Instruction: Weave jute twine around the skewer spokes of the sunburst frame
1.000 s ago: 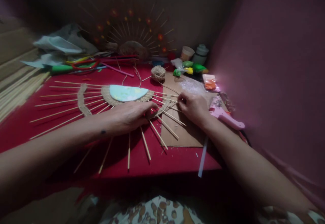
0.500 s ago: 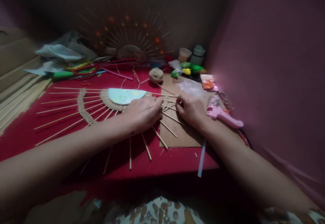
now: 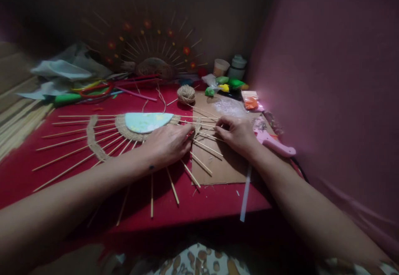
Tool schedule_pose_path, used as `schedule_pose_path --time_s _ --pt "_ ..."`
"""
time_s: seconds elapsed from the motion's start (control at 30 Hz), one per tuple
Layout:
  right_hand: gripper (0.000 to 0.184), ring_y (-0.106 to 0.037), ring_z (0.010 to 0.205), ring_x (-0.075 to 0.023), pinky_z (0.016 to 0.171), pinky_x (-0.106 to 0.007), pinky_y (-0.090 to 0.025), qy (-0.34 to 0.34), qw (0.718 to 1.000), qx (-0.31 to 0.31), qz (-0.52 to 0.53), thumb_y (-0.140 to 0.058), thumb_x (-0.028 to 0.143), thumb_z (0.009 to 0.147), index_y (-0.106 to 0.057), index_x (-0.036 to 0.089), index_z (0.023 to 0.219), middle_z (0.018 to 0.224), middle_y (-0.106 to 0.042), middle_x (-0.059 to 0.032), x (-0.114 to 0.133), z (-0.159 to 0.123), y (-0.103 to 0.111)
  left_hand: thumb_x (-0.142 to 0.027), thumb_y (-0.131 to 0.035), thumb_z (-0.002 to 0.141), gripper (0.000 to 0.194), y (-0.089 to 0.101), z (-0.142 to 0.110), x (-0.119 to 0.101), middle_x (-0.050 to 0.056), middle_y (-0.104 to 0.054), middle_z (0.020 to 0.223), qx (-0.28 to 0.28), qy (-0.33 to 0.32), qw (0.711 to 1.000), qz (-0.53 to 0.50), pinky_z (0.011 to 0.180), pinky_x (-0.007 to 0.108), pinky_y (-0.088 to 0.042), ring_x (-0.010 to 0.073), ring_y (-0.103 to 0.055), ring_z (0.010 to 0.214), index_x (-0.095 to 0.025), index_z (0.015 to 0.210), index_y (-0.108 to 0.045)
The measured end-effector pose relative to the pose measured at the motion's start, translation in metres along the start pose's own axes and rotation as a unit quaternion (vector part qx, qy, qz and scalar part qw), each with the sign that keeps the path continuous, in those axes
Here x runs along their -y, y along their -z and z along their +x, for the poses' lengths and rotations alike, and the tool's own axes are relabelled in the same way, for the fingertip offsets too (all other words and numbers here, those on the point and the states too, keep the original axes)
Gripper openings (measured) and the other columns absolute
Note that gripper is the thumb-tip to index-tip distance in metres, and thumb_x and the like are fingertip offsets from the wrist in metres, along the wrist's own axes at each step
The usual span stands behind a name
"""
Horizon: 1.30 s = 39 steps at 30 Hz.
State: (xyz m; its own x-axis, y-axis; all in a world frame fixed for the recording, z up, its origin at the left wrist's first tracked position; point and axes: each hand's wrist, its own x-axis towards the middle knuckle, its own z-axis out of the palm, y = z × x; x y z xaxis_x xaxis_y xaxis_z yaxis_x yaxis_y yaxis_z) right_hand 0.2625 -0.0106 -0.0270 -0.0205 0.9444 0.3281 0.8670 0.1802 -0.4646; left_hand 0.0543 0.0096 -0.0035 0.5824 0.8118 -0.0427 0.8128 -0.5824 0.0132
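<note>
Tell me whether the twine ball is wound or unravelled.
Wound: the twine ball is compact and round, one strand running toward the right hand.

Dim, uneven light falls mostly mid-frame, leaving dark corners, soft shadows beneath the arms and smeared, stretched edges.

White clothing with brown oval spots (image 3: pixel 202 260) covers the lap and sleeve.

Red tablecloth (image 3: pixel 215 203), pink glue gun (image 3: pixel 278 144), brown-spotted white clothing (image 3: pixel 202 260)
</note>
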Motion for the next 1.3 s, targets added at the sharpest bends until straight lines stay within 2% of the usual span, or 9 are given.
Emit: schedule_pose_path --time_s 0.2,0.4,0.5,0.73,0.8,0.9,1.1,1.2,1.3 --pt "0.010 -0.054 0.058 -0.0112 0.058 -0.025 -0.040 0.035 0.991 -0.025 0.130 -0.064 0.023 0.077 -0.068 0.017 0.070 0.062 -0.064 -0.0002 -0.005 -0.004 0.022 -0.037 -0.045 0.088 0.034 0.006 -0.008 0.010 0.004 -0.065 0.093 -0.037 -0.028 0.997 -0.064 0.062 0.029 -0.039 0.0207 -0.060 0.075 -0.027 0.119 -0.053" --pt "0.010 -0.056 0.059 -0.0116 0.058 -0.026 -0.042 0.103 0.982 -0.018 0.156 -0.065 0.021 0.073 -0.066 0.016 0.065 0.061 -0.064 -0.0011 -0.006 -0.008 0.039 -0.037 -0.045 0.088 0.032 0.010 -0.010 0.012 0.005 -0.065 0.093 -0.055 -0.021 0.995 -0.078 0.062 0.029 -0.038 0.0198 -0.059 0.073 -0.024 0.116 -0.054" --pt "0.010 -0.055 0.059 -0.0116 0.058 -0.026 -0.042 0.121 0.982 0.009 0.142 -0.064 0.021 0.074 -0.065 0.017 0.064 0.061 -0.063 -0.0009 -0.009 -0.009 0.044 -0.037 -0.045 0.088 0.034 0.011 -0.010 0.014 0.005 -0.066 0.093 -0.068 -0.019 0.995 -0.076 0.061 0.029 -0.037 0.0201 -0.059 0.073 -0.023 0.118 -0.053" --pt "0.014 -0.055 0.059 -0.0115 0.056 -0.025 -0.039 0.105 0.974 0.128 0.157 -0.064 0.025 0.074 -0.067 0.017 0.063 0.059 -0.062 -0.0005 -0.011 -0.011 0.054 -0.039 -0.043 0.088 0.036 0.013 -0.012 0.013 0.006 -0.066 0.093 -0.075 -0.014 0.994 -0.081 0.061 0.029 -0.037 0.0200 -0.060 0.072 -0.022 0.119 -0.053" --pt "0.014 -0.056 0.060 -0.0119 0.057 -0.025 -0.039 0.097 0.974 0.146 0.145 -0.064 0.025 0.075 -0.068 0.017 0.064 0.060 -0.063 -0.0010 -0.013 -0.010 0.054 -0.041 -0.043 0.088 0.037 0.014 -0.013 0.012 0.006 -0.066 0.092 -0.079 -0.016 0.993 -0.085 0.062 0.030 -0.037 0.0204 -0.060 0.072 -0.022 0.118 -0.053" --pt "0.014 -0.056 0.059 -0.0120 0.057 -0.025 -0.040 0.092 0.981 0.120 0.120 -0.062 0.023 0.077 -0.068 0.017 0.066 0.061 -0.064 -0.0012 -0.016 -0.007 0.048 -0.041 -0.043 0.088 0.038 0.017 -0.016 0.012 0.006 -0.066 0.092 -0.076 -0.017 0.993 -0.094 0.062 0.030 -0.037 0.0207 -0.060 0.073 -0.022 0.118 -0.053" --pt "0.013 -0.057 0.061 -0.0126 0.059 -0.026 -0.042 0.106 0.993 -0.009 0.057 -0.064 0.024 0.079 -0.068 0.018 0.068 0.067 -0.068 -0.0036 -0.016 -0.005 0.037 -0.042 -0.042 0.089 0.039 0.016 -0.021 0.014 0.007 -0.067 0.094 -0.076 -0.016 0.992 -0.103 0.064 0.030 -0.040 0.0212 -0.062 0.076 -0.021 0.119 -0.052" --pt "0.016 -0.055 0.060 -0.0127 0.058 -0.027 -0.041 0.104 0.994 -0.036 0.021 -0.064 0.026 0.080 -0.066 0.019 0.065 0.064 -0.065 -0.0032 -0.016 -0.005 0.037 -0.041 -0.042 0.089 0.040 0.013 -0.020 0.013 0.008 -0.067 0.098 -0.066 -0.019 0.993 -0.098 0.067 0.031 -0.042 0.0223 -0.063 0.081 -0.020 0.122 -0.051" --pt "0.012 -0.056 0.064 -0.0131 0.060 -0.027 -0.042 0.108 0.993 -0.028 0.038 -0.061 0.023 0.080 -0.066 0.018 0.069 0.068 -0.066 -0.0035 -0.019 -0.006 0.039 -0.040 -0.042 0.090 0.039 0.011 -0.020 0.011 0.008 -0.067 0.099 -0.062 -0.018 0.993 -0.097 0.068 0.032 -0.043 0.0226 -0.063 0.083 -0.021 0.122 -0.051"
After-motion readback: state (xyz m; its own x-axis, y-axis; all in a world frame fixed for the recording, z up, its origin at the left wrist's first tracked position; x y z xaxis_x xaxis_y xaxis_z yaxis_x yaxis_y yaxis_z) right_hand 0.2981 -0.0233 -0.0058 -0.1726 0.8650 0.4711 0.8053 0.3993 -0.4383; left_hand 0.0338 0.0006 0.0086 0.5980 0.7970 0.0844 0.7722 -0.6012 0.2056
